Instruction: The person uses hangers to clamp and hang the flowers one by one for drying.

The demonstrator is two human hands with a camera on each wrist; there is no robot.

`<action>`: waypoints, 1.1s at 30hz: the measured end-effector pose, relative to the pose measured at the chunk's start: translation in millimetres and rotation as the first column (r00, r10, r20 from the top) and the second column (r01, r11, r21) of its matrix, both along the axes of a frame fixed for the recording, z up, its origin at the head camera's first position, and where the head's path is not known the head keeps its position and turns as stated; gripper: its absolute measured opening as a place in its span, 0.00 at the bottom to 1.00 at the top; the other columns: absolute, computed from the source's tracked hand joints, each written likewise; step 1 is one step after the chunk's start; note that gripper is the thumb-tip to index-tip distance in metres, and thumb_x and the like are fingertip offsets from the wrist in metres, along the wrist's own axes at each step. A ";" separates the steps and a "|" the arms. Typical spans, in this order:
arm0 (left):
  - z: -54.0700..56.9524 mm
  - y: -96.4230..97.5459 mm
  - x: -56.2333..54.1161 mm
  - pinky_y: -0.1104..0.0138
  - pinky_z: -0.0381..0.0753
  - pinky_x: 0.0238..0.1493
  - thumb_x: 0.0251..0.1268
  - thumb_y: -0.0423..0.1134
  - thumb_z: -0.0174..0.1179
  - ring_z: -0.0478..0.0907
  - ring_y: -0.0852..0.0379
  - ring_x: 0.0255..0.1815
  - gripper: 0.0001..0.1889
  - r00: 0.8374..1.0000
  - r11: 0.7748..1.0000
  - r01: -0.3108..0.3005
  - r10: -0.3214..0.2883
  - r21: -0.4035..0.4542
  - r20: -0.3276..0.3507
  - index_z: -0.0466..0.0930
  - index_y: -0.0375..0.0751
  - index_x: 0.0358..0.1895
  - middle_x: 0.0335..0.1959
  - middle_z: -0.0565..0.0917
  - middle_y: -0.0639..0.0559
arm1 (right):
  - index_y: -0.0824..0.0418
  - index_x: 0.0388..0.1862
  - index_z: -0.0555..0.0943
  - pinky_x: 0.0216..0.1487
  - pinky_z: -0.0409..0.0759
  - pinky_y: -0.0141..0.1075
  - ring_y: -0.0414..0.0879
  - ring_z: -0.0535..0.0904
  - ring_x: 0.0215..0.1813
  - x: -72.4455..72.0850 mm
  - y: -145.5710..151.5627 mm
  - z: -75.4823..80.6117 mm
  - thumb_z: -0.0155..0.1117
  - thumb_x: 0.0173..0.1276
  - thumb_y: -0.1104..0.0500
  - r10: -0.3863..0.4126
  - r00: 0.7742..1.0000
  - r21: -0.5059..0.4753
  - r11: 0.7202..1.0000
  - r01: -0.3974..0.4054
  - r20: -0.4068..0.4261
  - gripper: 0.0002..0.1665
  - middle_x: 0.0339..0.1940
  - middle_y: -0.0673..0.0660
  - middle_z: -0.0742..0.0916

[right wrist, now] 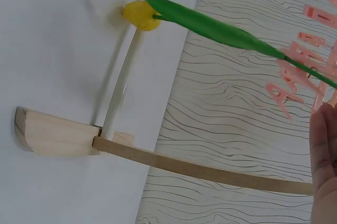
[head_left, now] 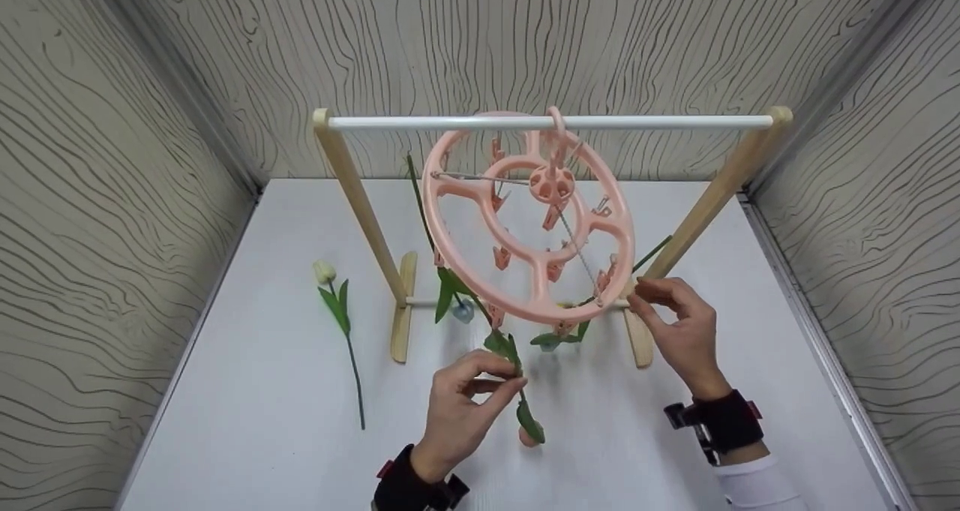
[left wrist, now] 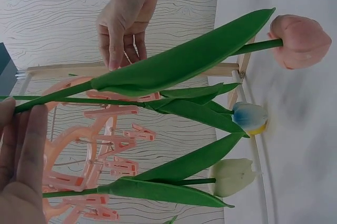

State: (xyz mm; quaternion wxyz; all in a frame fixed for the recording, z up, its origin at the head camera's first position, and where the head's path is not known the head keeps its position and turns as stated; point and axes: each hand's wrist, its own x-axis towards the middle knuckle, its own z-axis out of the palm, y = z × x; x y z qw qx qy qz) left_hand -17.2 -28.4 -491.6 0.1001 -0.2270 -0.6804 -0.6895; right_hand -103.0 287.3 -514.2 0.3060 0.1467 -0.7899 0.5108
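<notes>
My left hand [head_left: 465, 398] pinches the stem of a pink tulip [left wrist: 303, 42], whose flower points down toward the table. The upper end of that stem meets the near rim of a pink round clip hanger [head_left: 541, 301]. At the hanger's right rim, my right hand [head_left: 675, 327] pinches the edge between thumb and fingers. Other tulips hang head down from the hanger: a blue-and-white tulip [left wrist: 250, 116], a yellow tulip [right wrist: 141, 15] and a pale tulip [left wrist: 231, 176]. Small pink clips [head_left: 502, 257] dangle around both rings.
The hanger hooks over a white rod [head_left: 667, 122] between two wooden posts [head_left: 360, 211] with wooden feet [head_left: 402, 331]. A white tulip [head_left: 325, 272] lies on the white table [head_left: 247, 391] at left. Wood-grain-patterned panels [head_left: 390, 46] enclose the back and sides.
</notes>
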 end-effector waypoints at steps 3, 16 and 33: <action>-0.1 -0.2 0.1 0.62 0.97 0.40 0.66 0.21 0.70 0.89 0.68 0.43 0.08 1.000 1.000 0.005 -0.005 -0.001 0.001 0.87 0.33 0.44 0.39 0.89 0.35 | 0.76 0.52 0.86 0.53 0.86 0.17 0.28 0.87 0.49 -12.1 1.8 -0.7 0.73 0.66 0.78 -0.020 0.997 -0.052 0.998 0.024 0.076 0.16 0.44 0.50 0.92; -0.8 -1.1 1.1 0.62 0.97 0.41 0.67 0.21 0.70 0.90 0.66 0.43 0.07 1.000 1.000 0.012 -0.012 -0.011 0.010 0.87 0.33 0.44 0.39 0.89 0.35 | 0.75 0.63 0.82 0.52 0.86 0.20 0.30 0.88 0.50 -49.9 -4.4 -0.1 0.63 0.77 0.74 0.055 0.938 -0.190 0.982 0.012 0.342 0.18 0.43 0.32 0.91; -2.8 -2.2 1.0 0.63 0.97 0.41 0.67 0.21 0.70 0.90 0.65 0.43 0.08 1.000 1.000 0.011 -0.011 -0.027 0.003 0.87 0.33 0.45 0.39 0.89 0.36 | 0.56 0.67 0.79 0.65 0.87 0.25 0.32 0.91 0.56 -84.1 -11.7 -14.6 0.69 0.67 0.80 0.388 0.896 -0.420 0.866 -0.272 0.218 0.33 0.56 0.39 0.91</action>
